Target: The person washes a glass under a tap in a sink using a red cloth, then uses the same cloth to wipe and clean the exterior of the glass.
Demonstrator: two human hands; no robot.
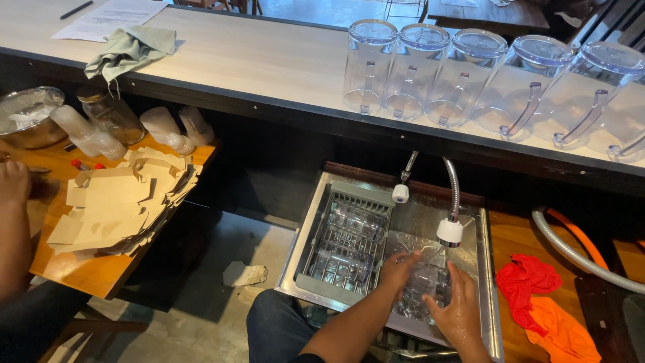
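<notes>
- Left hand (398, 267) and right hand (459, 310) cup a clear glass (424, 281) between them, low in the steel sink (489, 282).
- Just above, a white-headed flexible faucet (449, 230) hangs over the glass.
- Beside the hands, a grey rack (346, 238) holds clear glassware.
- Right, a crumpled red-orange cloth (541, 302) lies on wood.
- Farthest, upturned clear plastic pitchers (463, 77) line the pale counter (255, 60).

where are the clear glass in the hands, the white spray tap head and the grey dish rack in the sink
clear glass (430, 282), head view, its side between the hands
white spray tap head (449, 232), head view, middle of its body
grey dish rack (363, 195), head view, its far rim
</notes>
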